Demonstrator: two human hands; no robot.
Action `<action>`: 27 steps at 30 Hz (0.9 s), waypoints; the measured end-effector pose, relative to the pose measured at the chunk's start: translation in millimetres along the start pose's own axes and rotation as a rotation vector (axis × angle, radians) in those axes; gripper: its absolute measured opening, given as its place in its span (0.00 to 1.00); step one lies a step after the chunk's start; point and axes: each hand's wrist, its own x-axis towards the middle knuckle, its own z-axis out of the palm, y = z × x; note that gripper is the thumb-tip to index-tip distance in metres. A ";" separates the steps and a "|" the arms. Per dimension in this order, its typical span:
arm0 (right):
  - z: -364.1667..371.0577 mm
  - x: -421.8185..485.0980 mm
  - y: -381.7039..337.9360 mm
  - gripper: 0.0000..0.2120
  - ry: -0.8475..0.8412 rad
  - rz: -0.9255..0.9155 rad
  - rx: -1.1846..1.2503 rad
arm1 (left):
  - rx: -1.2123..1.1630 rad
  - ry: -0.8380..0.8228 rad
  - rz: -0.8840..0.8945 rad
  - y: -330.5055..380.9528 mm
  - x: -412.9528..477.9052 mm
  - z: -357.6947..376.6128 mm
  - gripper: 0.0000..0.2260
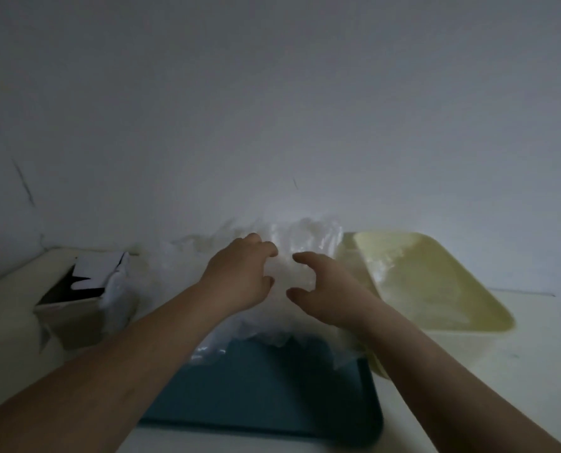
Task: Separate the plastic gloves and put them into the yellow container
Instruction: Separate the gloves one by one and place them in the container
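Sitting left of the blue tray (pixel 266 393) on the desk (pixel 540 338), a cardboard box (pixel 76 308) holds crumpled film. Above the tray's far edge, the left grip (pixel 239 276) curls round a wad of plastic gloves (pixel 305 237); the right grip (pixel 324 289) arches against it, pinch unclear. Right of the tray stands the yellow container (pixel 452 348), some film inside.

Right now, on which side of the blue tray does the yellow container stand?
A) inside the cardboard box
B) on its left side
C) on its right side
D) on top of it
C: the yellow container stands against the right edge of the blue tray, while the cardboard box is over on the left.
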 end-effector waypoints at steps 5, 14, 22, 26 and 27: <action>23.9 18.7 -1.4 0.32 0.071 0.024 0.102 | -0.126 0.034 -0.112 -15.2 -11.9 7.7 0.16; 58.8 32.1 3.9 0.24 0.107 -0.005 0.197 | -0.489 0.212 -0.155 -43.4 -25.8 2.9 0.05; 60.7 35.7 17.8 0.10 0.272 -0.071 0.306 | -0.869 0.354 -0.228 -46.7 -38.6 22.6 0.03; 55.9 35.4 12.2 0.09 0.335 -0.070 0.450 | -0.749 0.179 -0.160 -40.2 -37.0 24.4 0.15; 52.8 35.4 10.4 0.07 0.364 -0.068 0.491 | -0.715 0.164 -0.140 -39.5 -35.2 24.5 0.18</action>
